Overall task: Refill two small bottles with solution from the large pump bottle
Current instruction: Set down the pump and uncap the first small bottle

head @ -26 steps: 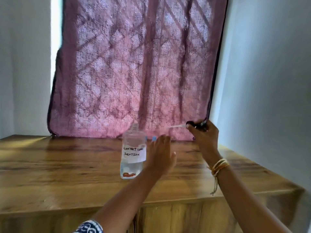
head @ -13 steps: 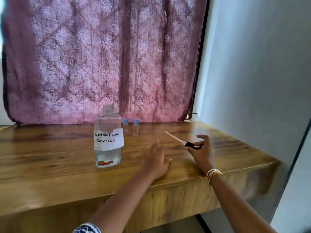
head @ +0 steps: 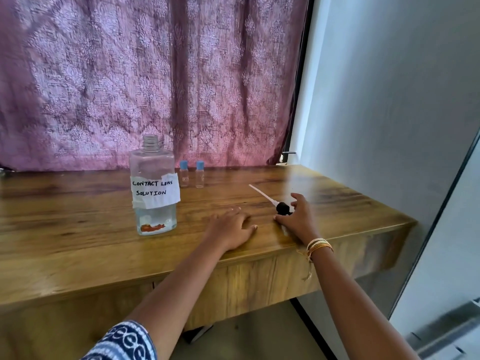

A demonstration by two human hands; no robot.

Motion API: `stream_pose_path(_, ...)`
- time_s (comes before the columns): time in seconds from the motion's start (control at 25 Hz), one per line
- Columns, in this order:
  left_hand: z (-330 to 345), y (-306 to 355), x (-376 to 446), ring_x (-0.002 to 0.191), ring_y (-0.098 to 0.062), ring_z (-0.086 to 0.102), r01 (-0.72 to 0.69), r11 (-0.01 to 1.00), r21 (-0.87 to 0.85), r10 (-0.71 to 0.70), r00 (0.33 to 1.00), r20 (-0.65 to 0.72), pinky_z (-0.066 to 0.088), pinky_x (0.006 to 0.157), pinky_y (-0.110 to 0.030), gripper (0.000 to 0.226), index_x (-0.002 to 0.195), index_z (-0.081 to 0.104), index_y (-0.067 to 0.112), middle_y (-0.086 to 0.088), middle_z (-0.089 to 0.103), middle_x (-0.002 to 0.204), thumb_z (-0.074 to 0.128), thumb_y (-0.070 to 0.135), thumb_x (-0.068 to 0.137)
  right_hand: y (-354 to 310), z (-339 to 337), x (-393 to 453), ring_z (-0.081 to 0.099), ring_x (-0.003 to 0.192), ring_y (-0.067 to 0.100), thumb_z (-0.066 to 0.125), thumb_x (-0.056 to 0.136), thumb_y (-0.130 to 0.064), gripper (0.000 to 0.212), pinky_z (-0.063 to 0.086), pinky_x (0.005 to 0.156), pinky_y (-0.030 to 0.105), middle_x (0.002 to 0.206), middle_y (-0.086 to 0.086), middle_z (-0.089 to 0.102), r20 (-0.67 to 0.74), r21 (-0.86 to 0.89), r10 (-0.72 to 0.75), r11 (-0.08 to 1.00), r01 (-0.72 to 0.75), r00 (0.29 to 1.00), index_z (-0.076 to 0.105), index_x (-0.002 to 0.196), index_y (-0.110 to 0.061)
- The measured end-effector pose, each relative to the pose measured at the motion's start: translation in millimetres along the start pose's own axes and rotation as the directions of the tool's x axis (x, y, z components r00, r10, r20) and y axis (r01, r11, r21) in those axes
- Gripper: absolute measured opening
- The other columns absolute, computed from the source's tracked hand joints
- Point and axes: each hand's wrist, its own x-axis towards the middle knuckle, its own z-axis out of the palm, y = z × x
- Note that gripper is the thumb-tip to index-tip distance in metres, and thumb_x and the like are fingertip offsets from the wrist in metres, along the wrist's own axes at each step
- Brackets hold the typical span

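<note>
The large clear bottle (head: 154,196), labelled "CONTACT LENS SOLUTION", stands uncapped on the wooden table (head: 78,255) with a little liquid at the bottom. Just behind it to the right stand two small bottles with blue caps (head: 184,174) (head: 199,174). The pump (head: 281,207), a black collar with a white tube pointing back-left, lies on the table to the right. My right hand (head: 298,219) holds it between thumb and fingers. My left hand (head: 230,228) rests flat on the table, right of the large bottle, holding nothing.
A purple patterned curtain (head: 155,79) hangs behind the table. A grey wall (head: 389,100) closes the right side, and the table's right edge ends near it. Floor shows below the table's front edge.
My right hand brought the pump down from in front of the curtain to the tabletop. My left hand settled flat on the table. The view shifted left and down.
</note>
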Motion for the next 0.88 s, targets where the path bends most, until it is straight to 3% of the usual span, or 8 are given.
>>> stream_pose_path(0.2,-9,-5,-10,0.114,-0.019,0.057,-0.056,0.971,-0.233,0.031,0.994,-0.107,0.047,0.097,-0.037,0.034,0.116,0.065,0.021,-0.001,0.064,0.124,0.059,0.037,0.088,-4,-6,-30,0.050,0.120,0.032,0.076,0.066,-0.029,0.085,0.043,0.102,0.039,0.132,0.015,0.045,-0.052,-0.125,-0.010,0.992,0.004,0.999,0.036,0.141,-0.016)
stream_pose_path(0.32,-15,-14,-25,0.103,-0.015,0.061,-0.099,0.932,-0.348,0.051,0.988,-0.146,0.050,0.092,-0.033,0.021,0.106,0.071,0.018,-0.001,0.069,0.112,0.061,0.023,0.088,-16,-6,-47,0.045,0.123,0.031,0.072,0.065,-0.023,0.071,0.038,0.107,0.041,0.132,0.012,0.046,-0.129,-0.144,-0.072,0.988,0.054,0.989,0.047,0.131,-0.017)
stream_pose_path(0.44,-26,-34,-45,0.096,-0.012,0.063,-0.094,0.941,-0.324,0.033,0.982,-0.187,0.051,0.086,-0.028,0.019,0.102,0.073,0.018,0.000,0.072,0.104,0.060,0.023,0.089,-33,9,-64,0.050,0.115,0.030,0.068,0.067,-0.019,0.053,0.041,0.103,0.041,0.123,0.009,0.051,-0.147,-0.168,-0.181,0.973,0.156,0.973,0.057,0.119,-0.017)
stream_pose_path(0.64,-50,-79,-84,0.084,-0.004,0.062,-0.054,0.937,-0.346,-0.051,0.957,-0.286,0.051,0.078,-0.021,0.014,0.094,0.075,0.016,0.001,0.074,0.094,0.065,0.021,0.086,-82,55,-74,0.055,0.106,0.020,0.064,0.068,-0.015,0.034,0.036,0.089,0.019,0.113,0.000,0.057,0.065,-0.007,-0.218,0.976,0.219,0.974,0.067,0.101,-0.023)
stream_pose_path(0.76,-62,-96,-108,0.076,-0.002,0.063,-0.062,0.921,-0.384,-0.074,0.941,-0.329,0.052,0.072,-0.022,0.010,0.084,0.077,0.015,0.003,0.074,0.084,0.068,0.020,0.084,-108,82,-74,0.057,0.101,0.016,0.066,0.069,-0.015,0.028,0.037,0.085,0.018,0.101,-0.004,0.060,0.178,0.093,-0.270,0.962,0.257,0.946,0.069,0.095,-0.023)
stream_pose_path(0.88,-71,-108,-120,0.064,-0.012,0.067,-0.082,0.881,-0.466,-0.142,0.893,-0.426,0.055,0.066,-0.029,0.020,0.066,0.076,0.011,0.000,0.073,0.066,0.064,0.008,0.082,-125,101,-73,0.058,0.089,0.013,0.068,0.072,-0.017,0.022,0.041,0.069,0.016,0.091,-0.006,0.064,0.260,0.181,-0.290,0.951,0.249,0.921,0.066,0.092,-0.026)
